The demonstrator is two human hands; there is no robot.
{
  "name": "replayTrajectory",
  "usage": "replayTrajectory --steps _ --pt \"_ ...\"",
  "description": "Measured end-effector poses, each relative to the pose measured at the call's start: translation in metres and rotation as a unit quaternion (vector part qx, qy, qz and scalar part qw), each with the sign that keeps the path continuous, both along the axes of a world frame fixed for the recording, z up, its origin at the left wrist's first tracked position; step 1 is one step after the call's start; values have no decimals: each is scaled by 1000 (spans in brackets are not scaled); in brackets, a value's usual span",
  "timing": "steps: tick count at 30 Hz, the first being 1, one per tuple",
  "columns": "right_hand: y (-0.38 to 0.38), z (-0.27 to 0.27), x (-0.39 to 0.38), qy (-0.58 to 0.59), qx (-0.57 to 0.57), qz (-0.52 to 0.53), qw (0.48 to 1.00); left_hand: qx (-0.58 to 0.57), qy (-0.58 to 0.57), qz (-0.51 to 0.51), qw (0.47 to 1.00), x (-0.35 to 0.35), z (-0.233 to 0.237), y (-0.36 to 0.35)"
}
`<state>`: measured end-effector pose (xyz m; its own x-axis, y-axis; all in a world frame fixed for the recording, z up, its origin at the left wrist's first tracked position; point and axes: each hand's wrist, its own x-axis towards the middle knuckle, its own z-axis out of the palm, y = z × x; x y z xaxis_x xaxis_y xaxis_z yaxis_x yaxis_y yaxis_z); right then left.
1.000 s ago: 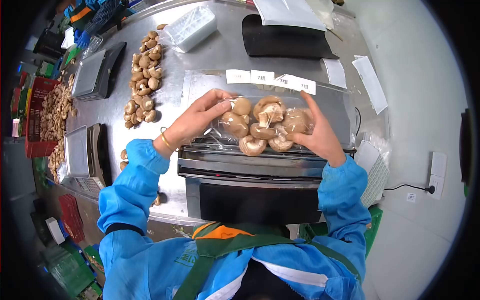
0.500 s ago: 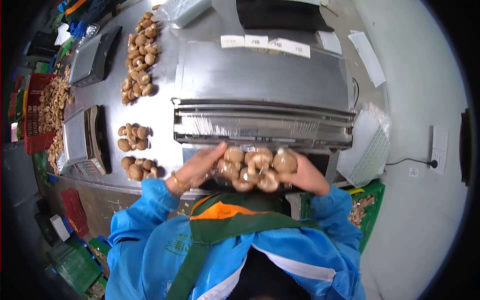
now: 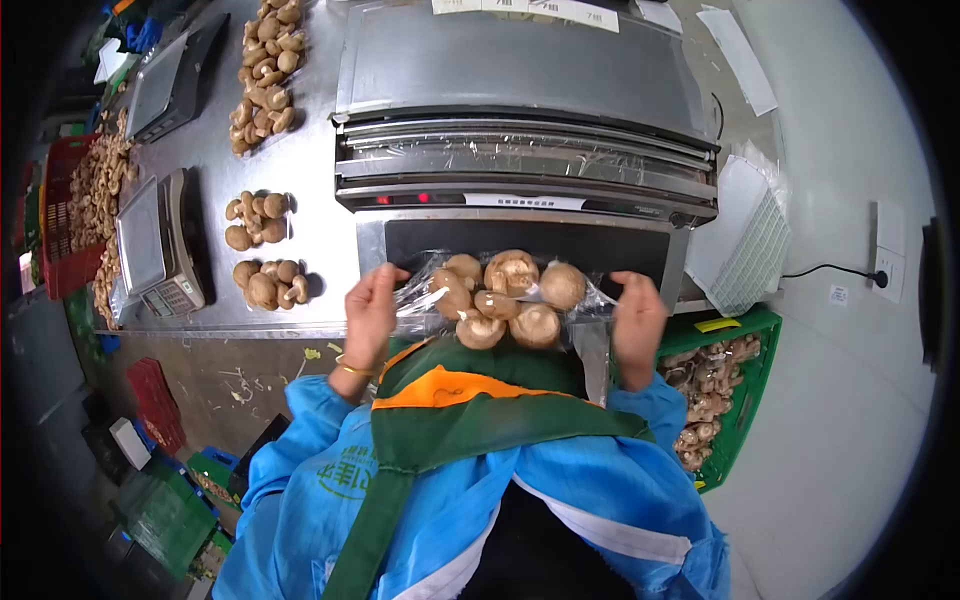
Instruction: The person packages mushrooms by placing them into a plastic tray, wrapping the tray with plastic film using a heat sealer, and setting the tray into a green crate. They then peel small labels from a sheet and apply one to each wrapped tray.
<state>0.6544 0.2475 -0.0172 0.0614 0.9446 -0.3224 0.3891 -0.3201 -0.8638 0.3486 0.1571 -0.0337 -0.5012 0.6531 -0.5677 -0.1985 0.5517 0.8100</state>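
Several brown mushrooms (image 3: 512, 272) lie bunched in clear plastic film, at the front edge of the wrapping machine's dark plate (image 3: 560, 236). Whether a tray lies beneath them is hidden. On one side my left hand (image 3: 369, 312) is closed, pinching the film's gathered end (image 3: 415, 290). Opposite it, my right hand (image 3: 638, 322) is closed on the other stretched end of the film (image 3: 598, 297), slightly blurred. The film is drawn out sideways between both hands.
Behind the plate stands the film wrapping machine (image 3: 520, 165), two red lights lit. Two small mushroom piles (image 3: 268, 285) and a longer row (image 3: 268, 75) lie to the left, beside scales (image 3: 155, 240). A green crate (image 3: 735, 400) of wrapped mushrooms sits at lower right.
My hands have moved from cupping the mushrooms to holding the film ends, farther apart. The mushrooms are slightly nearer my body relative to the machine, and the view has shifted.
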Motion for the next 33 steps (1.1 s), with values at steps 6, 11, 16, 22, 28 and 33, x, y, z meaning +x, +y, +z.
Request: replayTrajectory --steps 6,11,16,22,28,33 --pt "-78 -94 59 -106 -119 200 967 -166 4 -191 968 4 -65 -77" --pt "-107 -124 -32 431 -350 19 832 208 -52 -374 902 71 -95 -41" --pt "-94 -45 -38 556 -412 -21 722 335 -217 -221 890 95 -8 -14" --pt "-78 19 -41 612 -417 -185 646 129 -312 -192 921 89 91 -14" --pt "-62 47 0 834 -12 -96 543 -23 -460 -179 870 116 76 10" --pt "-106 15 58 594 99 -177 778 92 -462 -333 816 197 48 32"
